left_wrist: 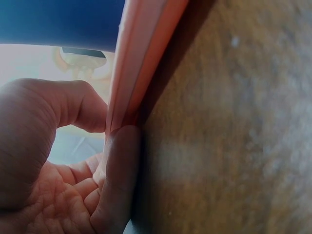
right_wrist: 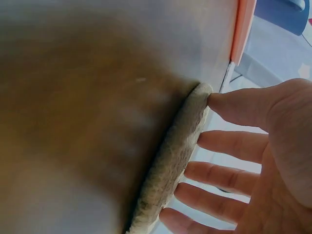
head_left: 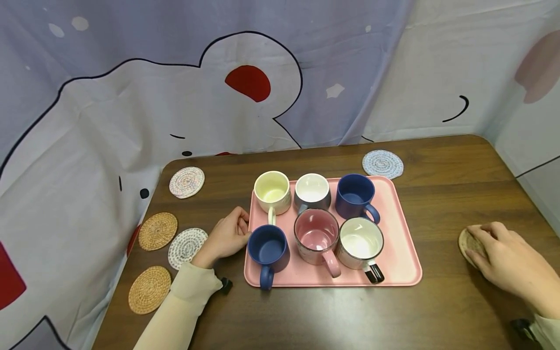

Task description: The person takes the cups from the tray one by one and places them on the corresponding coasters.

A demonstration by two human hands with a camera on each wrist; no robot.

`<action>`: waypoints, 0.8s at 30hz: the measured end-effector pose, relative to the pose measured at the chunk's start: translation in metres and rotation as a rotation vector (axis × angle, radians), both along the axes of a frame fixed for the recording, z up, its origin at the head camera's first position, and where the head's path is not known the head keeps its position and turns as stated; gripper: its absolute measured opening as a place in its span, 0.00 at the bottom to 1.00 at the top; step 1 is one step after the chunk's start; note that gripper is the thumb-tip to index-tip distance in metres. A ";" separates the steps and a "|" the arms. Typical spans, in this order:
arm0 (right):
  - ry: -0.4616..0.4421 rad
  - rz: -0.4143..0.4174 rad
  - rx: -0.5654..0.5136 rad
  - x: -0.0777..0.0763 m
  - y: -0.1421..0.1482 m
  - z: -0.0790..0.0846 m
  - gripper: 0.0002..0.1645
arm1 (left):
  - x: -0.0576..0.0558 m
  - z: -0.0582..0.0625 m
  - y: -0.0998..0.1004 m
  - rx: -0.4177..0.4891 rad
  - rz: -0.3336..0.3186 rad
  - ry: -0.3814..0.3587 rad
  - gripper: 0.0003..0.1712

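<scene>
While the left hand [head_left: 226, 236] pinches the pink tray [head_left: 395, 248], the right hand [head_left: 509, 257] rests extended fingers [right_wrist: 231, 145] on a round coaster [right_wrist: 173, 153] at the desk [head_left: 328, 316]'s right; placing it seems the step, the next move likely needing clean release.

A cartoon-printed cloth [head_left: 262, 116] hangs behind a brown wood-grain table [head_left: 450, 194].
</scene>
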State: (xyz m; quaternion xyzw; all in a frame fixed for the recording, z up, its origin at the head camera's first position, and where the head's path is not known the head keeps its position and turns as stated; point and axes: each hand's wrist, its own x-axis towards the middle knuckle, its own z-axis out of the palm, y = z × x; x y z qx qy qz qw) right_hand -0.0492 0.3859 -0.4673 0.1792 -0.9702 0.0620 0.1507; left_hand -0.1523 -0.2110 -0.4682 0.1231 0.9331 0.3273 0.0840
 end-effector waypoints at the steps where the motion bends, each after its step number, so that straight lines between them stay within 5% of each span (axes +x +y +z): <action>1: -0.013 0.002 -0.002 -0.004 -0.003 0.001 0.28 | 0.000 0.000 0.000 0.000 -0.002 0.001 0.19; 8: -0.068 0.013 0.007 -0.036 -0.018 0.010 0.33 | 0.000 -0.001 -0.001 0.001 -0.002 0.006 0.19; 24: -0.094 0.060 -0.032 -0.107 -0.039 0.013 0.27 | 0.000 -0.003 0.000 -0.009 0.013 0.007 0.19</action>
